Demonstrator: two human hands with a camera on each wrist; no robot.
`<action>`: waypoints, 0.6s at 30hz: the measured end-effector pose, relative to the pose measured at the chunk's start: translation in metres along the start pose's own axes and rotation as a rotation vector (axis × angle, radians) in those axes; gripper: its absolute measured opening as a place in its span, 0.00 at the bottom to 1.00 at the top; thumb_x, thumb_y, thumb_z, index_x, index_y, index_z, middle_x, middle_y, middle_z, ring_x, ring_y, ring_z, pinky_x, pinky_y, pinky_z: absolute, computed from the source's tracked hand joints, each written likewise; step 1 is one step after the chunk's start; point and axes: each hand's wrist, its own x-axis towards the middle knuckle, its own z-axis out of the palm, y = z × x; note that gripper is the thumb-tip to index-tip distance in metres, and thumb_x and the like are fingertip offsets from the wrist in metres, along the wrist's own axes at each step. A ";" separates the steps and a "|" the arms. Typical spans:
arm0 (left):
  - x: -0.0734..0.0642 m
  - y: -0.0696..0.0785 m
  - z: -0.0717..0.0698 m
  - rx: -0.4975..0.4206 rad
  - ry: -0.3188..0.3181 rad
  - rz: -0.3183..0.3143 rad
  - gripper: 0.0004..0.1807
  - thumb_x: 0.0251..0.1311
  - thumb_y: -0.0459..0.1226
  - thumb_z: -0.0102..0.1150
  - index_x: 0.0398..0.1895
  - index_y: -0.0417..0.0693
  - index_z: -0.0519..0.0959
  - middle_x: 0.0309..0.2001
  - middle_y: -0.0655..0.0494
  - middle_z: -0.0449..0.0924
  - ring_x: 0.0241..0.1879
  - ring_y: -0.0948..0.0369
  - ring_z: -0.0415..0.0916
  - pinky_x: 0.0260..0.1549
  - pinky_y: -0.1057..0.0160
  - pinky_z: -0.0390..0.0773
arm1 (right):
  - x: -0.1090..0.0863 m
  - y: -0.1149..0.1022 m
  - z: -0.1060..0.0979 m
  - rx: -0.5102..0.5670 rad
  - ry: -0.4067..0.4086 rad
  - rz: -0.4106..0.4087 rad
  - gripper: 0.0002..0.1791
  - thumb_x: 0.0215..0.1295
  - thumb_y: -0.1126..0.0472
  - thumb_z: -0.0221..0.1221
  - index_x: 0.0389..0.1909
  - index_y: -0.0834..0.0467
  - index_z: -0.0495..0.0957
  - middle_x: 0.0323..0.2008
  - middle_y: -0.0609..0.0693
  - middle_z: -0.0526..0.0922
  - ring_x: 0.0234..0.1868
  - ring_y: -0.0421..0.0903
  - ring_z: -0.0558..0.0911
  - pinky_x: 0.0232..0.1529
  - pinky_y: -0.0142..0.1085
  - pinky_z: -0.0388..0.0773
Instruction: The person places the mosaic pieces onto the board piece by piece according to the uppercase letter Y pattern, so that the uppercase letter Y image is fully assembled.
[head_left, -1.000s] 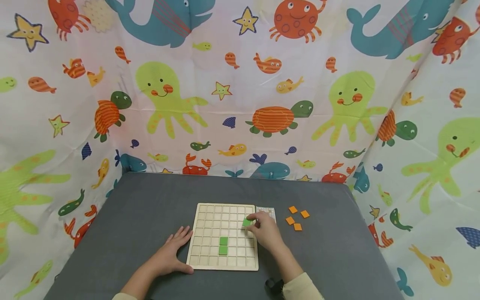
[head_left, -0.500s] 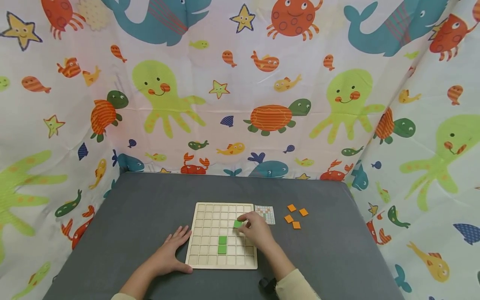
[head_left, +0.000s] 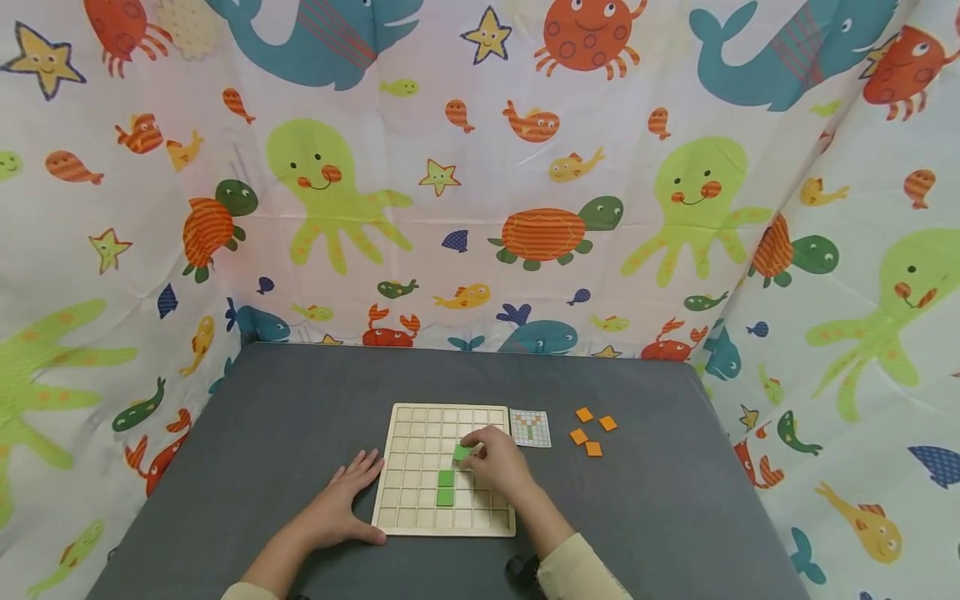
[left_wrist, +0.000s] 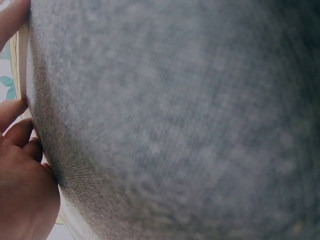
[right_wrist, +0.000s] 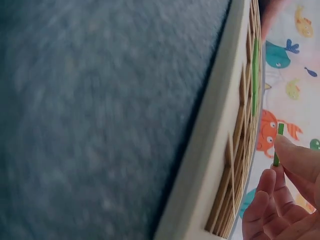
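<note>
A square wooden grid board (head_left: 408, 477) lies on the grey cloth, with two green square tiles (head_left: 446, 497) set one behind the other in its cells. My right hand (head_left: 501, 465) pinches another green tile (head_left: 461, 452) between thumb and fingers, over the board just behind those two. In the right wrist view this held tile (right_wrist: 280, 129) shows edge-on, raised above the board's grid. My left hand (head_left: 341, 508) rests at the board's left edge, fingers spread along the side and thumb at the front corner.
A small printed pattern card (head_left: 530, 428) lies at the board's back right corner. Several orange square tiles (head_left: 578, 437) are scattered on the grey cloth (head_left: 637, 500) to its right. A dark object (head_left: 522, 572) sits by the right sleeve. A sea-animal curtain (head_left: 480, 183) surrounds the table.
My right hand has carried the green tile leftward across the board, from its right columns toward the middle. The pattern card has come fully into view. My left hand stays at the board's edge.
</note>
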 end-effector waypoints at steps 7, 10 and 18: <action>0.001 0.004 -0.001 0.005 -0.009 -0.014 0.72 0.26 0.58 0.85 0.79 0.46 0.58 0.81 0.45 0.49 0.81 0.45 0.38 0.76 0.37 0.38 | 0.000 -0.003 0.009 -0.015 -0.008 -0.005 0.12 0.60 0.63 0.70 0.45 0.53 0.87 0.44 0.49 0.83 0.36 0.41 0.79 0.31 0.34 0.76; -0.001 0.005 -0.001 0.010 -0.009 -0.003 0.72 0.26 0.58 0.85 0.79 0.44 0.58 0.81 0.44 0.49 0.81 0.44 0.38 0.75 0.36 0.39 | 0.000 -0.004 0.011 -0.007 -0.018 -0.009 0.12 0.60 0.63 0.70 0.45 0.54 0.87 0.44 0.49 0.83 0.37 0.42 0.81 0.33 0.35 0.77; -0.002 0.004 -0.001 -0.004 -0.004 -0.018 0.71 0.26 0.57 0.85 0.79 0.46 0.58 0.81 0.46 0.48 0.81 0.46 0.38 0.76 0.38 0.38 | 0.005 -0.006 0.018 -0.007 -0.050 0.003 0.13 0.59 0.63 0.70 0.46 0.55 0.87 0.42 0.48 0.83 0.37 0.42 0.80 0.35 0.36 0.78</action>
